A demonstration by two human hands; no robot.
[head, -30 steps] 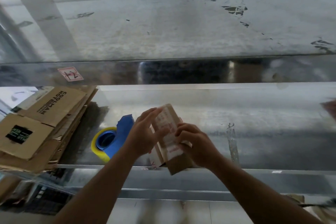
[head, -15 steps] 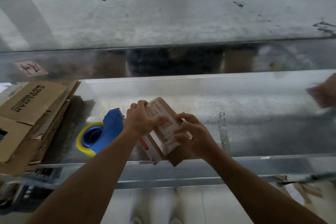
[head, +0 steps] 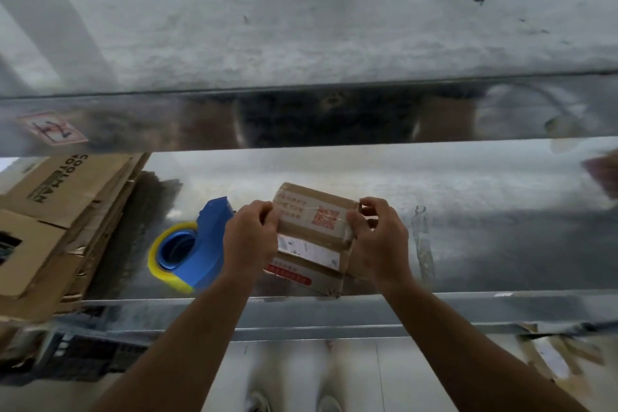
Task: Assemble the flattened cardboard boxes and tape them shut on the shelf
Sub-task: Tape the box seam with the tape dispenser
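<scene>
The person's left hand (head: 249, 237) and right hand (head: 379, 241) each close around an opposite side of a small brown cardboard box with red print and a white label (head: 312, 237), fingers curled over its far corners and thumbs on the near face, so that the box sits between them just above the front part of the shiny metal shelf (head: 501, 244) — whether its lower edge touches the surface cannot be told. The step in hand looks like squaring the box and pressing its flaps flat before taping (clear tape already seems to cross the top face). To do it well, the person would keep both grips even, push the sides inward until the corners stand true, and rest the box flat on the shelf so one hand can let go. The blue tape dispenser with its yellow-rimmed roll (head: 190, 252) lies just beside the left hand, within easy reach. A stack of flattened brown cardboard boxes (head: 63, 221) waits at the shelf's left end — more work ahead, by the look of it.
</scene>
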